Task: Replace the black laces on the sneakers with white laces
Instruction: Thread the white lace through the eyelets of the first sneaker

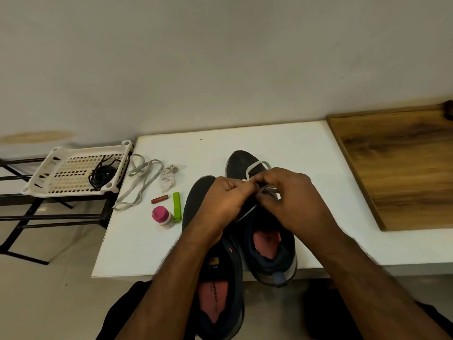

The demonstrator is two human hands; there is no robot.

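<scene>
1. Far strip of the white surface behind the right sneaker is bare, open up to the wall.
2. Left of the left sneaker: pink-capped bottle, green clip, red tube, crumpled cloth and spare white lace crowd the route.
3. Near-left corner of the surface is free.
4. Right: bare strip, then the wooden board blocks.
5. Both sneakers fill the centre.

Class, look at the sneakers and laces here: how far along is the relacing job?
Done: black laces lie in the white basket. In hand: both hands, left hand and right hand, thread a white lace through the right sneaker. Left: the left sneaker shows no lace; a spare white lace waits on the table.
</scene>
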